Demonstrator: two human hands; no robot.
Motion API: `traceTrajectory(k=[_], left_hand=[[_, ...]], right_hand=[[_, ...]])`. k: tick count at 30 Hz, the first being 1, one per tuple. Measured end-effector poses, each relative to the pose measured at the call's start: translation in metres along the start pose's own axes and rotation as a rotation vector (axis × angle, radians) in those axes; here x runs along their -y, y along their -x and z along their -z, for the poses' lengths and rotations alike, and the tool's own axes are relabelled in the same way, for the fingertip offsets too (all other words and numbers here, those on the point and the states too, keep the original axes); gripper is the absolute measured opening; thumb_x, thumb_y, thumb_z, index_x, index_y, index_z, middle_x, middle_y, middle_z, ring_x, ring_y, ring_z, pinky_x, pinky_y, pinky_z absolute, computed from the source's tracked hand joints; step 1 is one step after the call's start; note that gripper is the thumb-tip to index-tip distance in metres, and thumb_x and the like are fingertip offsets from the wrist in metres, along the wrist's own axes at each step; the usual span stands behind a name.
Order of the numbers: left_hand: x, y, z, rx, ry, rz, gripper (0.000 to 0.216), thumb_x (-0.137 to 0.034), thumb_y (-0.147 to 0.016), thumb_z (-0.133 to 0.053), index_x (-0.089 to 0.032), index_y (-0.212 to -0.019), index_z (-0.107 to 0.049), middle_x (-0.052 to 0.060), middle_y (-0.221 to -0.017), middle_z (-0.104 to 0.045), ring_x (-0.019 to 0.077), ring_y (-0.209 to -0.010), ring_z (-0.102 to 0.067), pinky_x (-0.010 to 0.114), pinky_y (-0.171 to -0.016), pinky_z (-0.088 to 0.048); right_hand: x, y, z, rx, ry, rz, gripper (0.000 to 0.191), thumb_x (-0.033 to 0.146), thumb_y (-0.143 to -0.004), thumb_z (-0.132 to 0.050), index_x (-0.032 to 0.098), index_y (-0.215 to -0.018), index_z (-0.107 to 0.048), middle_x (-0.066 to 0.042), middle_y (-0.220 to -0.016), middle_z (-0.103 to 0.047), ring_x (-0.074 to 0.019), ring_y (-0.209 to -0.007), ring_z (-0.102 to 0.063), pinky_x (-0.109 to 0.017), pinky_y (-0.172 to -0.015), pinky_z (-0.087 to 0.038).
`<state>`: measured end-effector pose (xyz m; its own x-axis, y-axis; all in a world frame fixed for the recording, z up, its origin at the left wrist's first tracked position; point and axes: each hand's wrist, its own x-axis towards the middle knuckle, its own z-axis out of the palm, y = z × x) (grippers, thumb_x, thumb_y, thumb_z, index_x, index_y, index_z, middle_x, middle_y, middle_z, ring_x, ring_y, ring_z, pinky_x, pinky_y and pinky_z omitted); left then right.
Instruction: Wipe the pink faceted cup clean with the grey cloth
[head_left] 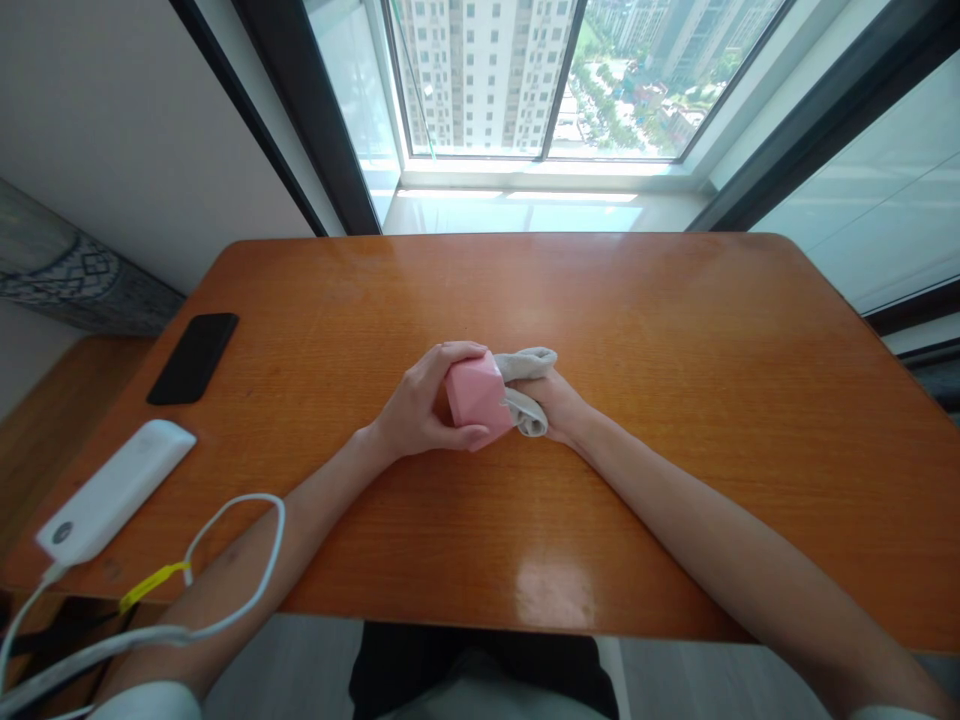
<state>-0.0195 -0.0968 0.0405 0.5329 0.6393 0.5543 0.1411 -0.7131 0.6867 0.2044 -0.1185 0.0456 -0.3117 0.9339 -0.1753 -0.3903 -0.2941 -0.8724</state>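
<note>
Here we are with the pink box point(478, 395) in front of us, at the middle of the table point(637, 520): our left hand point(421, 402) spans it, thumb and fingers curled firmly around, apparently to brace it against the bunched cloth point(528, 364) on its far side. Our right hand point(556, 402) closes on that cloth, fingertips hidden. Phone point(193, 358) and power bank point(116, 490) lie leftward, probably for elbow room.

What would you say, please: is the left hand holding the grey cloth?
No, the left hand grips the pink object, while the grey cloth is in the right hand.
</note>
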Motion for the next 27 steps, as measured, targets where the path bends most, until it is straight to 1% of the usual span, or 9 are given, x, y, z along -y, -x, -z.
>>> traceTrajectory(k=[5,9,11,14,18,21,23,25,27], left_hand=[[-0.008,-0.002,0.001,0.004,0.039,0.125,0.080,-0.072,-0.084,-0.086,-0.023,-0.141,-0.061,0.012,-0.131,-0.075,0.0282,-0.107,-0.076,0.041,-0.098,-0.060],[-0.014,-0.003,0.002,0.008,0.086,0.227,0.075,-0.072,-0.086,-0.084,-0.023,-0.138,-0.063,0.009,-0.123,-0.077,0.0246,-0.099,-0.074,0.036,-0.091,-0.057],[-0.015,-0.002,0.002,0.017,0.134,0.316,0.073,-0.076,-0.090,-0.078,-0.022,-0.137,-0.064,0.007,-0.118,-0.077,0.0228,-0.094,-0.071,0.032,-0.083,-0.055],[-0.015,-0.003,0.001,0.027,0.198,0.460,0.071,-0.083,-0.097,-0.062,-0.020,-0.132,-0.067,0.006,-0.109,-0.076,0.0215,-0.088,-0.067,0.030,-0.076,-0.050],[-0.014,-0.002,-0.004,0.006,0.254,0.536,0.072,-0.085,-0.104,-0.044,-0.020,-0.121,-0.070,0.006,-0.105,-0.076,0.0226,-0.089,-0.066,0.033,-0.081,-0.050],[-0.011,0.001,-0.008,-0.017,0.282,0.523,0.072,-0.084,-0.106,-0.041,-0.022,-0.127,-0.069,0.008,-0.115,-0.077,0.0249,-0.097,-0.069,0.036,-0.087,-0.053],[-0.009,0.003,-0.010,-0.068,0.269,0.462,0.073,-0.084,-0.107,-0.037,-0.024,-0.135,-0.067,0.010,-0.126,-0.075,0.0275,-0.108,-0.070,0.039,-0.096,-0.055],[-0.007,0.005,-0.011,-0.133,0.228,0.348,0.073,-0.084,-0.108,-0.034,-0.026,-0.140,-0.065,0.012,-0.140,-0.071,0.0306,-0.125,-0.068,0.044,-0.108,-0.055],[-0.004,0.006,-0.011,-0.161,0.164,0.199,0.072,-0.082,-0.109,-0.033,-0.027,-0.144,-0.064,0.014,-0.149,-0.066,0.0339,-0.140,-0.062,0.050,-0.118,-0.052]], right_hand=[[0.000,0.000,-0.001,-0.004,-0.035,-0.007,0.031,0.028,-0.059,-0.096,0.019,-0.061,-0.067,0.003,-0.060,-0.062,-0.0090,-0.051,-0.050,-0.021,-0.045,-0.040],[-0.001,0.000,0.001,-0.003,-0.040,-0.024,0.029,0.028,-0.058,-0.096,0.018,-0.065,-0.069,0.002,-0.062,-0.065,-0.0093,-0.052,-0.054,-0.021,-0.046,-0.044],[-0.002,0.000,0.001,0.002,-0.026,-0.033,0.030,0.030,-0.059,-0.097,0.018,-0.067,-0.070,0.002,-0.063,-0.066,-0.0097,-0.054,-0.056,-0.020,-0.047,-0.046],[-0.003,0.000,0.002,0.000,-0.001,-0.037,0.032,0.030,-0.059,-0.097,0.018,-0.068,-0.069,0.001,-0.064,-0.067,-0.0104,-0.055,-0.058,-0.021,-0.048,-0.047],[-0.003,0.001,0.001,-0.034,0.018,-0.028,0.026,0.026,-0.059,-0.093,0.017,-0.067,-0.070,0.001,-0.065,-0.068,-0.0111,-0.057,-0.060,-0.021,-0.049,-0.048],[-0.003,0.002,0.001,-0.030,0.039,-0.033,0.020,0.024,-0.059,-0.090,0.016,-0.069,-0.074,0.000,-0.067,-0.069,-0.0113,-0.058,-0.061,-0.021,-0.049,-0.048],[-0.003,0.002,0.001,-0.020,0.043,-0.037,0.017,0.023,-0.059,-0.088,0.016,-0.070,-0.077,-0.001,-0.068,-0.070,-0.0115,-0.059,-0.062,-0.021,-0.050,-0.048],[-0.002,0.001,0.000,-0.012,0.040,-0.037,0.016,0.022,-0.059,-0.088,0.016,-0.071,-0.079,-0.001,-0.070,-0.072,-0.0121,-0.061,-0.064,-0.021,-0.052,-0.050],[-0.002,0.001,0.000,-0.012,0.036,-0.035,0.016,0.021,-0.059,-0.089,0.016,-0.071,-0.079,-0.001,-0.072,-0.073,-0.0128,-0.064,-0.065,-0.022,-0.056,-0.052]])
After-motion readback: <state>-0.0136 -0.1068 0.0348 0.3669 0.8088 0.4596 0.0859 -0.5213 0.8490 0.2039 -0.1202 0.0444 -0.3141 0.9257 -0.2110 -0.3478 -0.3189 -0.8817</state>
